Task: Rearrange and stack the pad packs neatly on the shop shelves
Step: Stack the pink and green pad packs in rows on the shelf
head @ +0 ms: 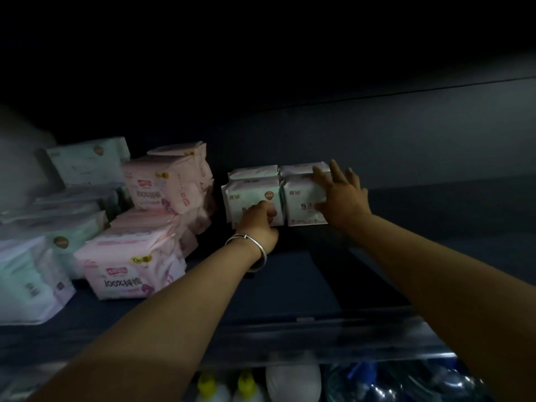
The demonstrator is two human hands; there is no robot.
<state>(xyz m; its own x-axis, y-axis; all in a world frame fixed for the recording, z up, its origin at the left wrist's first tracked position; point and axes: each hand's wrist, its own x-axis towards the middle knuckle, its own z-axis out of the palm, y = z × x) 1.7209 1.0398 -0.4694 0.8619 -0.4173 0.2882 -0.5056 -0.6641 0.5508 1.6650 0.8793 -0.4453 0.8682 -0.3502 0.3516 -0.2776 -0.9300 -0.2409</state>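
A: Where are we with these? We have two white pad packs standing side by side toward the back of the dark shelf [304,285], touching, with what looks like a second row just behind them.

B: Right. Our left hand [259,224] is on the left white pack [251,195], fingers curled against its lower front. Whether they pinch the wrapper or only press it, we cannot tell from here. Our right hand [339,195] lies flat on the right white pack [301,195], fingers straight and spread, holding nothing.

A: So the step is squaring the pair up?

B: That is our reading. We should push both fronts evenly so they finish flush, keep the seam between them closed, and press low on the packs, since soft wrappers tip if shoved near the top.

A: And the pink packs [162,184] to the left?

B: Those sit in a loose, leaning pile well apart from our pair, with pale green packs [87,158] further left. They probably need straightening afterwards. Let us keep our left elbow clear of the front pink pack [127,265] while we work; it looks easy to knock.

A: The bangle [255,245] on our left wrist could snag a wrapper too.

B: Agreed, slow and light.
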